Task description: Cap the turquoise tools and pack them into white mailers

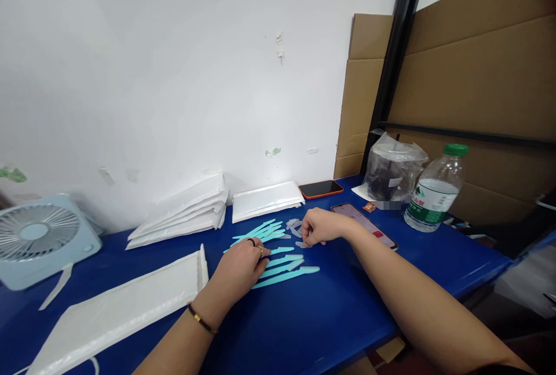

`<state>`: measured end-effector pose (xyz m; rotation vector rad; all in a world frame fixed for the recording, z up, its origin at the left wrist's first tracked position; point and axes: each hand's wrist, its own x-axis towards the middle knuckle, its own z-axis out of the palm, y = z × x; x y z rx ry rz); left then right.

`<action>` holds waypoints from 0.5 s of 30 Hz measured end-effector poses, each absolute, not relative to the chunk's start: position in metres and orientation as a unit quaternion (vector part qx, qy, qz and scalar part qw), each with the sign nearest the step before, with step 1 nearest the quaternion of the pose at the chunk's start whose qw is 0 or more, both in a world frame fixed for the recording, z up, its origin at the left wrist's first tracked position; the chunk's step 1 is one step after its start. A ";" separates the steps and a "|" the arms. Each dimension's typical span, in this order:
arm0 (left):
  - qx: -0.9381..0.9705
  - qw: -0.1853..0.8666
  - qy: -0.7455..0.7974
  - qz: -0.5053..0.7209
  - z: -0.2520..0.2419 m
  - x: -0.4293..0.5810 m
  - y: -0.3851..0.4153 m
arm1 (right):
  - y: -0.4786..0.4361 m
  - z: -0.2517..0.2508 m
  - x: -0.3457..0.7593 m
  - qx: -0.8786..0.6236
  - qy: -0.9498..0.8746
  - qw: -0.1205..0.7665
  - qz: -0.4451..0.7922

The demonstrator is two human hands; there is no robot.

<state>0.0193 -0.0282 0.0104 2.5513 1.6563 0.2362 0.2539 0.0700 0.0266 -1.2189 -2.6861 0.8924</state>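
On the blue table (313, 317), several thin teal plastic sticks (286, 268) lie in a loose row in front of me. My left hand (241, 265), with rings and a gold bracelet, rests palm down on their left ends, its fingers curled on them. My right hand (319, 227) is curled just beyond the sticks, its fingertips pinched over small clear plastic caps (294, 226). What the right fingers hold is too small to name.
White padded envelopes lie at the near left (125, 305) and in stacks by the wall (182, 210) (266, 199). A small fan (41, 239) stands far left. Two phones (320, 189) (369, 225), a bagged dark item (391, 172) and a water bottle (434, 189) sit at the right, before cardboard (478, 85).
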 end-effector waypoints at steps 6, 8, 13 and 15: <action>0.830 0.054 0.550 0.074 0.010 0.020 -0.028 | 0.072 0.020 0.252 -0.408 -0.865 0.044 0.291; 0.831 0.055 0.549 0.075 0.009 0.020 -0.028 | 0.072 0.018 0.251 -0.399 -0.867 0.042 0.296; 0.832 0.053 0.545 0.083 0.009 0.019 -0.028 | 0.070 0.018 0.251 -0.394 -0.870 0.028 0.296; 0.833 0.054 0.545 0.082 0.010 0.020 -0.028 | 0.069 0.018 0.249 -0.393 -0.872 0.027 0.290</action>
